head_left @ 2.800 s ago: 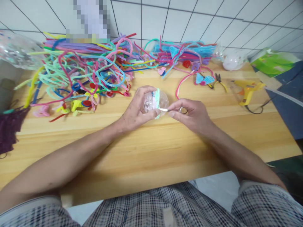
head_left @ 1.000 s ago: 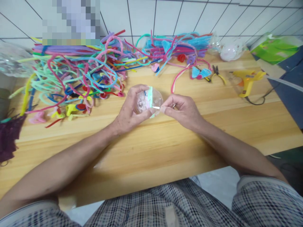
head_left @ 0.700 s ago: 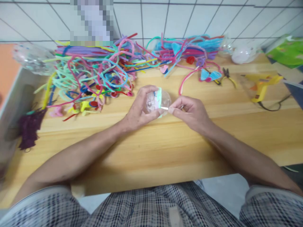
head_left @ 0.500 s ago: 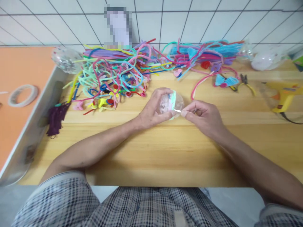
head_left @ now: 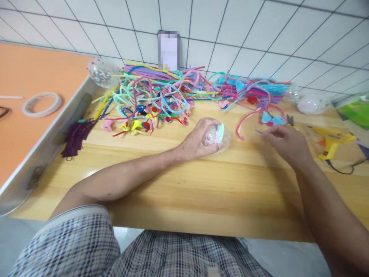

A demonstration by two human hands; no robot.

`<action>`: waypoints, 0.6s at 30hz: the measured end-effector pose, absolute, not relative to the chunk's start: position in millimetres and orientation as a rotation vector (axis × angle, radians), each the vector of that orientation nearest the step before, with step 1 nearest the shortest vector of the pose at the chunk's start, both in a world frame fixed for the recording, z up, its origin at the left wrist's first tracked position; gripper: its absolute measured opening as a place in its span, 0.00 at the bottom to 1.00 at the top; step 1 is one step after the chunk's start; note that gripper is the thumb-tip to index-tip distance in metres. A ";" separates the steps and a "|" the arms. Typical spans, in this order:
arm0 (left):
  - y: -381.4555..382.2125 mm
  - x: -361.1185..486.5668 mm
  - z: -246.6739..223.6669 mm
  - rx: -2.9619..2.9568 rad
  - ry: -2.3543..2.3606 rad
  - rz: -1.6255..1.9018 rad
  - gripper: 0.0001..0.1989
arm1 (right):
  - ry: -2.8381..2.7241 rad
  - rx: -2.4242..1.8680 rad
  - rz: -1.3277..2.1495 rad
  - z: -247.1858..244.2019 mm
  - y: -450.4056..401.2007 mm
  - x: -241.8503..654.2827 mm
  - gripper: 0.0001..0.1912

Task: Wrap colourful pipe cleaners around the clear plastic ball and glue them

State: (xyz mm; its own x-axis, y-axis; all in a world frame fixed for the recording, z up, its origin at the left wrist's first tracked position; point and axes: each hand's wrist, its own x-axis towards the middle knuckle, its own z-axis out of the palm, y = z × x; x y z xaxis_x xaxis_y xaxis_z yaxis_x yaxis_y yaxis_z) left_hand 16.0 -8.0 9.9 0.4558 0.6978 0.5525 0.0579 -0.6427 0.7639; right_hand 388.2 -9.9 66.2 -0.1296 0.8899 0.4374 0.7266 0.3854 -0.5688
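Observation:
My left hand (head_left: pixel 198 140) is wrapped round a clear ball (head_left: pixel 225 141) with a shiny, pale green band about its middle. Its thumb and fingers press on the ball's left side, just above the wooden table. Farther right, my right hand (head_left: pixel 286 144) is closed, slightly blurred, with a thin pointed metal tool (head_left: pixel 259 132) poking out leftward from its fingertips. Most of that tool is hidden in the hand. Behind the right hand lie a blue pipe-cleaner bow (head_left: pixel 272 118) and a curved pink pipe cleaner (head_left: pixel 240 125).
A tangle of coloured pipe cleaners (head_left: pixel 155 90) spreads along the back. At right lies a yellow glue gun (head_left: pixel 331 142) with its cord. A purple tassel (head_left: pixel 76 137) is at left, and a tape roll (head_left: pixel 42 104) rests on the orange surface. A phone (head_left: pixel 168 52) leans on the wall.
My right hand has drawn away from the ball to the right, the pointed tool still in its fingers. My left hand keeps hold of the ball. The view has tilted and shifted.

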 end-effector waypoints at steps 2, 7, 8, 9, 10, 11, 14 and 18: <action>-6.4 19.0 8.2 2.022 0.624 1.213 0.33 | -1.945 -1.390 0.225 52.6 1.2 414.0 0.17; -3.4 25.7 5.7 1.990 0.660 1.211 0.34 | -2.062 -1.313 -0.013 45.8 9.3 429.4 0.15; -3.1 26.9 5.4 1.983 0.671 1.202 0.34 | -2.064 -1.282 -0.030 49.8 11.1 424.5 0.12; -3.0 28.1 5.2 1.977 0.680 1.198 0.34 | -2.063 -1.246 -0.040 55.4 13.8 417.2 0.10; -2.9 29.2 4.9 1.971 0.685 1.198 0.33 | -2.075 -1.221 -0.032 62.4 17.7 407.8 0.08; -2.9 30.3 4.6 1.966 0.685 1.206 0.33 | -2.088 -1.194 -0.018 70.6 22.9 396.3 0.08; -3.1 32.7 3.9 1.962 0.651 1.254 0.33 | -2.160 -1.220 0.131 101.4 44.5 349.2 0.11; -4.9 33.5 6.8 1.985 0.635 1.245 0.33 | -2.324 -1.260 0.360 147.9 74.0 258.9 0.08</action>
State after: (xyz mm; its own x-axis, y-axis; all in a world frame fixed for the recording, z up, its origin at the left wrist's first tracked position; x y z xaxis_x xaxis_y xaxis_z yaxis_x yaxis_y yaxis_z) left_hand 33.5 -4.9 6.8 0.4181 0.7114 0.5649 0.0398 -0.6356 0.7710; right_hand 258.9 74.0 147.9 -0.4686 0.8389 0.2770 0.7159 0.5443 -0.4373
